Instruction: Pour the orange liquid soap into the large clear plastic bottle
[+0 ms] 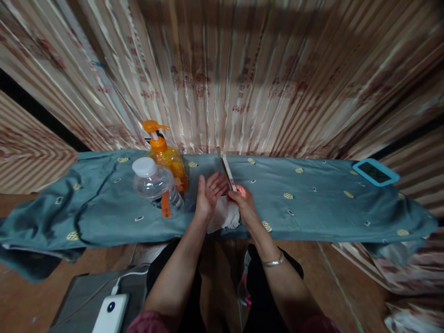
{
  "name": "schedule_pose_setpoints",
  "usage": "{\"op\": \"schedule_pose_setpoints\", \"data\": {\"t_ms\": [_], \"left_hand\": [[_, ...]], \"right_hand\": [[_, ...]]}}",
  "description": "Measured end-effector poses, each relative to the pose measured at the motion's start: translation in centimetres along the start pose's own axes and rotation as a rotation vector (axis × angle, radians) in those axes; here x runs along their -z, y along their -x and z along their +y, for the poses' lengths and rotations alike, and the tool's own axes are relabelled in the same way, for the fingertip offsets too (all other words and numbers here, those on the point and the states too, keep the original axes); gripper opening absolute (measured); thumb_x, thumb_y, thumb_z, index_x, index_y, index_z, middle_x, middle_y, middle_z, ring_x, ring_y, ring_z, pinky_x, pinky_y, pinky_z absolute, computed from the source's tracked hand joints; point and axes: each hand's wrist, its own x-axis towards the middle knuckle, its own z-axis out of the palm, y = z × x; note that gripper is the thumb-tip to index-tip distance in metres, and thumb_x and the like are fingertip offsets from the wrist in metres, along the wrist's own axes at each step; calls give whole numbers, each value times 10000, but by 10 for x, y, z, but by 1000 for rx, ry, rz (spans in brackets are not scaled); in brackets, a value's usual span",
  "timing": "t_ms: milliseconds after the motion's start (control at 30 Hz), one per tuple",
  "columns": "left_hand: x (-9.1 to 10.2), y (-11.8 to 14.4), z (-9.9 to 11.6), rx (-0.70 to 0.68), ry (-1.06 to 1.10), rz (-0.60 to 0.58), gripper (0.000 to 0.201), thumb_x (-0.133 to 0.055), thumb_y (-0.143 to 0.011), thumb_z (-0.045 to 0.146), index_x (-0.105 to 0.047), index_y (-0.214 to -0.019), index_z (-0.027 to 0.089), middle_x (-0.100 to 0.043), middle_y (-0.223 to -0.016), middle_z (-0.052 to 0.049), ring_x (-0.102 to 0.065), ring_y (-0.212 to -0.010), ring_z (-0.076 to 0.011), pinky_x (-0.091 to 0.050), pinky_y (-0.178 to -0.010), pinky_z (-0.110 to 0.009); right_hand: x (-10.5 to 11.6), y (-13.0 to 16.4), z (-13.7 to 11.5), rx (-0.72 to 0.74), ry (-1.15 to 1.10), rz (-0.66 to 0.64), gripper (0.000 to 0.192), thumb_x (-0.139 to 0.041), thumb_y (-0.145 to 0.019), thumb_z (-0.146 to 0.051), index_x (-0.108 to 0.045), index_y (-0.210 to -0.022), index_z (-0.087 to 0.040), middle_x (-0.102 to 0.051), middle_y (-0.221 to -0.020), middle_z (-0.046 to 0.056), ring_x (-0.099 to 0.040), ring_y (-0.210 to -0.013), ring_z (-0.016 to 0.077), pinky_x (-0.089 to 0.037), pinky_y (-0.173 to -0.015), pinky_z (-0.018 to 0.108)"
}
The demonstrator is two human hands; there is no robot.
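My right hand is closed around the lower end of a thin, long white-and-dark flat object, which points away from me, tilted left. Its far end is blurred out, and its kind cannot be made out. A reddish glow shows on the fingers of this hand. Just left of the object, my left hand is open, palm up with fingers stretched, holding nothing. Below and between both hands lies a crumpled white cloth or tissue at the near edge of the cloth-covered table.
Left of my hands stand an orange pump bottle and a clear plastic bottle with a white cap. A blue-framed digital clock or timer is at the right end. A white power bank with a cable lies lower left. A patterned curtain hangs behind.
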Motion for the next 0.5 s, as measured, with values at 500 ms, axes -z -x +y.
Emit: {"op": "schedule_pose_setpoints", "data": {"t_ms": [500], "left_hand": [[6, -1, 9, -41, -90, -81, 638, -384, -874, 693, -662, -1072, 154, -723, -1134, -177, -671, -1124, -275, -452, -1022, -413]], "right_hand": [[191, 12, 15, -37, 213, 388, 267, -694, -806, -394, -632, -893, -149, -643, -772, 1, -611, -682, 156, -512, -736, 349]]}}
